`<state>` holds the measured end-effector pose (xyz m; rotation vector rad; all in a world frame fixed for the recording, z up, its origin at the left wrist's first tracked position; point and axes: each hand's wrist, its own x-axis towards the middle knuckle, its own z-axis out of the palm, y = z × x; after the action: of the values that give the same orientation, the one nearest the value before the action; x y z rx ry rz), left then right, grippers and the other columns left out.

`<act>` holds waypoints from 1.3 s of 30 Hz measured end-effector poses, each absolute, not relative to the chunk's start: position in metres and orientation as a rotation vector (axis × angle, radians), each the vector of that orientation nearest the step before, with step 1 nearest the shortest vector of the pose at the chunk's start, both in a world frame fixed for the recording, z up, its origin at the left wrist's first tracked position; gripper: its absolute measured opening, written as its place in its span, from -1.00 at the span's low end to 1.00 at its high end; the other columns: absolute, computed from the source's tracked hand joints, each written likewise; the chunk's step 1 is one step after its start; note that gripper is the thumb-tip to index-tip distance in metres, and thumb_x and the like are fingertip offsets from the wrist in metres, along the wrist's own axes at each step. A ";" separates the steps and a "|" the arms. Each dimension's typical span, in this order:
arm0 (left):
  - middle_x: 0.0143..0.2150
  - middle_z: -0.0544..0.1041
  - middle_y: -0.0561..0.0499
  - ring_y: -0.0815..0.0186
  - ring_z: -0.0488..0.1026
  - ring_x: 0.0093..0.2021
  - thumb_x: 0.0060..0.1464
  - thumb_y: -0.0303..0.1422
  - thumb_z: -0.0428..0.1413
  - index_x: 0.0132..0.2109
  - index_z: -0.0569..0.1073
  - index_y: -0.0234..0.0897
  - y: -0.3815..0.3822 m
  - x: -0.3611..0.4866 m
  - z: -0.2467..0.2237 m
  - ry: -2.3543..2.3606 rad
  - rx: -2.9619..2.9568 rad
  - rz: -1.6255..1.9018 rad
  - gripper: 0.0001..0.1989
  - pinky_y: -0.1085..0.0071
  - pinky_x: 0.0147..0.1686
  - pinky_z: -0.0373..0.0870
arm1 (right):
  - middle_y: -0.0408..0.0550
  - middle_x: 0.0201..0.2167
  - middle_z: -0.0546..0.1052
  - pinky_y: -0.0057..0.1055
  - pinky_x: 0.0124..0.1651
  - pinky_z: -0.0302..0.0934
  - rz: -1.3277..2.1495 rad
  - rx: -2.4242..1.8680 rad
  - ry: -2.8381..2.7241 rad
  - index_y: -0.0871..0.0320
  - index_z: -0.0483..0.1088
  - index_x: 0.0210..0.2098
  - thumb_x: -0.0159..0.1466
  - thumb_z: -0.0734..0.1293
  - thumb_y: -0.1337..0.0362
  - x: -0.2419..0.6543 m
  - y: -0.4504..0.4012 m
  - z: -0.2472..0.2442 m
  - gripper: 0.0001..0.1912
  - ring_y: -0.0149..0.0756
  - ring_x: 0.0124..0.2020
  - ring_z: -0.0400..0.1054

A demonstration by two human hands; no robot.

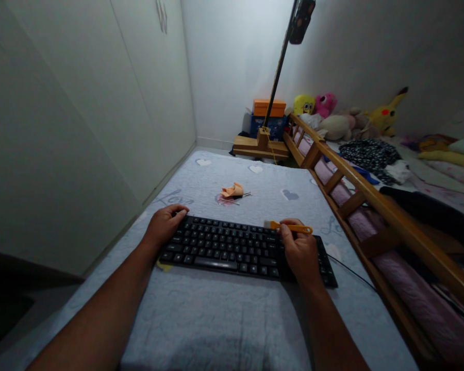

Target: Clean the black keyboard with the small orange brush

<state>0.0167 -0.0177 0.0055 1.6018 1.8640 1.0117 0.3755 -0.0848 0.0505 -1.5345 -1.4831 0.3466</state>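
Observation:
A black keyboard (pixel 224 246) lies flat on the light bedspread in front of me. My left hand (pixel 166 221) grips its far left corner, the thumb at the edge and the other fingers partly hidden. Over the right part of the keys, my right hand (pixel 300 252) is closed around a small yellow-handled brush (pixel 297 228). The brush lies sideways, its pale bristle end pointing left above the keyboard's back edge. Beyond the keyboard lie a crumpled orange cloth (pixel 232 190) and some thin cotton swabs (pixel 229 202).
A cable (pixel 351 270) runs from the keyboard's right side toward the wooden bed rail (pixel 355 188). White cabinets (pixel 139 93) stand along the left. At the back, a pole on a wooden base (pixel 260 146) stands before boxes. Soft toys (pixel 382 118) and clothes lie beyond the rail.

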 end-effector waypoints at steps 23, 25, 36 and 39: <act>-0.19 0.68 -0.09 0.04 0.58 -0.11 -0.06 -0.02 0.05 -0.23 0.62 -0.24 -0.014 0.012 -0.002 1.858 1.611 1.001 -0.55 0.24 -0.04 0.42 | -0.04 -0.40 0.59 -0.32 -0.22 0.28 0.243 -1.557 -1.471 0.12 0.47 -0.31 0.32 0.21 0.08 0.386 -0.086 0.047 -0.71 -0.20 -0.38 0.47; -0.19 0.68 -0.09 0.04 0.58 -0.10 -0.06 -0.02 0.06 -0.23 0.62 -0.24 -0.014 0.013 -0.001 1.863 1.614 1.003 -0.55 0.25 -0.04 0.42 | -0.06 -0.43 0.58 -0.34 -0.25 0.29 0.408 -1.501 -1.487 0.12 0.48 -0.32 0.32 0.23 0.07 0.380 -0.088 0.048 -0.70 -0.22 -0.40 0.47; -0.20 0.68 -0.07 0.05 0.58 -0.13 -0.05 -0.04 0.06 -0.25 0.62 -0.22 -0.016 0.015 0.003 1.867 1.623 1.001 -0.59 0.25 -0.04 0.43 | -0.09 -0.48 0.57 -0.35 -0.30 0.28 0.642 -1.437 -1.595 0.12 0.47 -0.30 0.33 0.23 0.07 0.360 -0.088 0.042 -0.71 -0.22 -0.44 0.47; -0.20 0.68 -0.07 0.05 0.58 -0.12 -0.05 -0.04 0.06 -0.24 0.61 -0.23 -0.015 0.014 0.001 1.867 1.630 0.998 -0.58 0.24 -0.03 0.42 | -0.08 -0.50 0.55 -0.34 -0.26 0.26 0.441 -1.521 -1.630 0.11 0.45 -0.36 0.31 0.22 0.11 0.364 -0.088 0.045 -0.73 -0.21 -0.43 0.47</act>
<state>0.0142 -0.0151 0.0015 1.6300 1.8674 0.9985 0.3637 -0.0884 0.0452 -1.5214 -1.6304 0.4411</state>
